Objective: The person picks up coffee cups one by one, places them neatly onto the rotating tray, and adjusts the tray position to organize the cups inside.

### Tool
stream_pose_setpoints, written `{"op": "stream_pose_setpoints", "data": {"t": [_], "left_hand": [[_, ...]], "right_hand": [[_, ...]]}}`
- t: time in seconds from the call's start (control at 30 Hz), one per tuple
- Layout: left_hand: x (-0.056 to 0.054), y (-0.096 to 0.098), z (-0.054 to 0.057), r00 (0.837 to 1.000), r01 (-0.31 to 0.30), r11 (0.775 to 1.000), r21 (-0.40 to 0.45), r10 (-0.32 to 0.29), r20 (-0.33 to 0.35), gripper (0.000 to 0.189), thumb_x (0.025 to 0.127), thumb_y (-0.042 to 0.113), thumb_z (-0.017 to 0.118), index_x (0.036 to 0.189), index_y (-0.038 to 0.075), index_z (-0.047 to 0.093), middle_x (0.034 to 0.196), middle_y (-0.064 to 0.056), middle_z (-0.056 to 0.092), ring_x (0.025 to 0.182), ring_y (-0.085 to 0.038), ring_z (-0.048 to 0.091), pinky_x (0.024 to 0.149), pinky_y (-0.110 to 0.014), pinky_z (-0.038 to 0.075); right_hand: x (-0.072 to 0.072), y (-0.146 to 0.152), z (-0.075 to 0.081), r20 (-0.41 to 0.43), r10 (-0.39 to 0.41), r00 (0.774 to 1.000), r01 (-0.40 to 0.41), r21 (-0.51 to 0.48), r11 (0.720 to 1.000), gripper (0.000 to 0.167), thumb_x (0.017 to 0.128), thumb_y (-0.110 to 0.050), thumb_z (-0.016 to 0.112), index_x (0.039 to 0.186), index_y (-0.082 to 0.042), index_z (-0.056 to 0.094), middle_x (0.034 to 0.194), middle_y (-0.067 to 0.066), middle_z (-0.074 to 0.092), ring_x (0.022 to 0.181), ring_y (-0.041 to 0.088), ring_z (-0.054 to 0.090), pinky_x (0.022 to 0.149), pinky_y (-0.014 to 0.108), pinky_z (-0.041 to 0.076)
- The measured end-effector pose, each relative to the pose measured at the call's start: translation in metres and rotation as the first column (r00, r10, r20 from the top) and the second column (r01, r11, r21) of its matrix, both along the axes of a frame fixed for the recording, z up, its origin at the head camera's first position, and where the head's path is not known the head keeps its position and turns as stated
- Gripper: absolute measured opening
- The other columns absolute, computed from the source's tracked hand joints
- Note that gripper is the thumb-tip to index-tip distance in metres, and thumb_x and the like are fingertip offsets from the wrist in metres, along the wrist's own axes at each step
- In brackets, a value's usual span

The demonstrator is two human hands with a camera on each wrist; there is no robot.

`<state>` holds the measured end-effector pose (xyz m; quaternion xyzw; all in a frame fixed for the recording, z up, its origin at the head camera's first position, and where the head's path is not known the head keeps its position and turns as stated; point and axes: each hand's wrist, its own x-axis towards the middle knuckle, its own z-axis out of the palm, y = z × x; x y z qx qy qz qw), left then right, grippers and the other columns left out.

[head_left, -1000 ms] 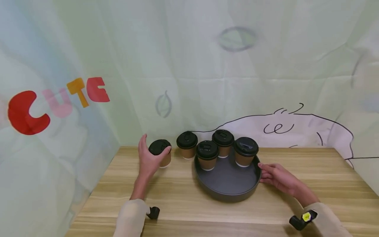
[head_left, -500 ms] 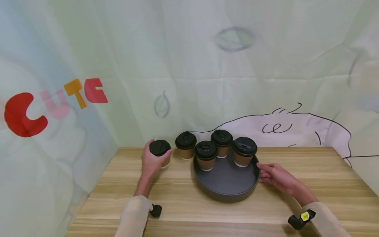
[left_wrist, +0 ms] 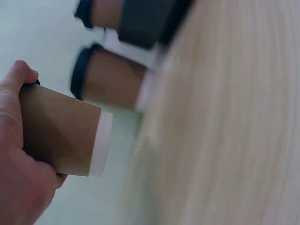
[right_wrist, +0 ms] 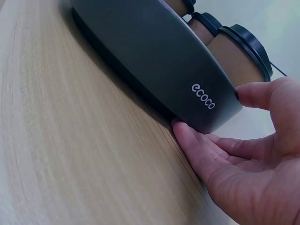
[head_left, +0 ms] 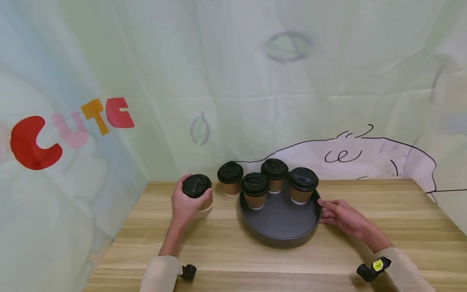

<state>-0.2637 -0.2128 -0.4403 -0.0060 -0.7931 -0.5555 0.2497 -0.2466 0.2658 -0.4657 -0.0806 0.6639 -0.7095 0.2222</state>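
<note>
My left hand [head_left: 185, 207] grips a brown paper coffee cup [left_wrist: 65, 131] with a black lid [head_left: 197, 185]. In the left wrist view the white base of that cup appears raised off the table. To its right another lidded cup [head_left: 230, 178] stands on the wood, just outside the round dark grey tray [head_left: 281, 239]. Three more lidded cups stand in the back part of the tray: a left one [head_left: 255, 190], a rear one [head_left: 275, 175] and a right one [head_left: 303, 185]. My right hand [head_left: 343, 219] holds the tray's right side, thumb at the rim and fingers low against the wall.
A wooden table [head_left: 233, 267] lies under everything. Behind it hangs a pale printed curtain [head_left: 233, 81], close to the rear cups. White "ecoco" lettering [right_wrist: 203, 96] marks the tray's side.
My left hand has closed round the coffee cup and lifted it slightly, bringing it a little nearer. The right hand, the tray and the other cups stay put.
</note>
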Motion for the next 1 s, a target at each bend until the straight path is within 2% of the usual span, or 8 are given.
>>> {"op": "stream_pose_setpoints", "data": {"t": [0.13,0.27,0.4,0.5,0.7,0.87,1.0], "left_hand": [[0.014,0.014,0.018,0.997,0.069,0.998,-0.003,-0.069,-0.03,0.076,0.073,0.012,0.094,0.139,0.005,0.056,0.127,-0.017,0.064,0.112,-0.028,0.06,0.095,-0.031,0.048],[0.026,0.03,0.032,0.988,0.148,0.989,0.009,-0.148,-0.051,0.075,0.072,0.008,0.093,0.137,0.002,0.057,0.124,-0.017,0.066,0.11,-0.026,0.062,0.09,-0.02,0.049],[0.039,0.052,0.043,0.973,0.226,0.974,0.028,-0.224,-0.065,0.075,0.071,0.008,0.094,0.137,0.004,0.058,0.122,-0.015,0.067,0.107,-0.024,0.062,0.088,-0.021,0.052],[0.05,0.071,0.048,0.966,0.249,0.968,0.021,-0.247,-0.077,0.075,0.07,0.012,0.094,0.136,0.007,0.059,0.12,-0.014,0.067,0.104,-0.023,0.064,0.087,-0.026,0.054],[0.063,0.108,0.049,0.963,0.256,0.967,0.006,-0.255,-0.093,0.078,0.068,0.018,0.095,0.136,0.011,0.058,0.118,-0.008,0.068,0.1,-0.022,0.065,0.087,-0.037,0.057],[0.065,0.132,0.041,0.972,0.217,0.976,-0.021,-0.218,-0.088,0.082,0.067,0.023,0.096,0.138,0.01,0.056,0.125,-0.005,0.063,0.107,-0.02,0.062,0.092,-0.041,0.055],[0.064,0.145,0.033,0.98,0.191,0.981,-0.025,-0.192,-0.048,0.084,0.068,0.026,0.095,0.139,0.007,0.055,0.131,-0.005,0.06,0.115,-0.023,0.059,0.098,-0.045,0.052]], "right_hand": [[0.0,0.001,0.001,-0.002,-0.01,1.0,0.01,-0.004,1.0,0.05,0.112,-0.022,0.047,0.132,0.024,0.044,0.108,0.011,0.072,0.1,0.016,0.071,0.093,0.033,0.057],[0.001,0.001,0.0,-0.003,-0.014,1.0,0.014,-0.012,1.0,0.048,0.112,-0.021,0.047,0.13,0.023,0.045,0.107,0.011,0.072,0.099,0.015,0.071,0.092,0.033,0.058],[0.001,0.0,-0.001,-0.003,-0.014,1.0,0.014,-0.019,1.0,0.048,0.112,-0.021,0.047,0.13,0.023,0.045,0.107,0.011,0.072,0.099,0.016,0.071,0.092,0.032,0.058],[0.001,0.0,-0.001,-0.002,-0.014,1.0,0.014,-0.015,1.0,0.049,0.112,-0.022,0.047,0.131,0.023,0.045,0.107,0.011,0.072,0.099,0.016,0.071,0.093,0.033,0.057],[0.002,0.0,0.002,0.007,-0.025,1.0,0.025,0.008,1.0,0.052,0.112,-0.025,0.048,0.133,0.022,0.043,0.107,0.01,0.07,0.099,0.015,0.07,0.093,0.032,0.057],[0.002,-0.001,0.002,0.016,-0.039,0.999,0.038,0.017,0.999,0.055,0.112,-0.027,0.048,0.135,0.023,0.041,0.107,0.01,0.07,0.099,0.015,0.069,0.094,0.032,0.057],[0.001,-0.001,0.0,0.025,-0.047,0.999,0.046,0.02,0.999,0.055,0.112,-0.028,0.049,0.135,0.021,0.04,0.107,0.009,0.069,0.098,0.014,0.069,0.094,0.032,0.057]]}}
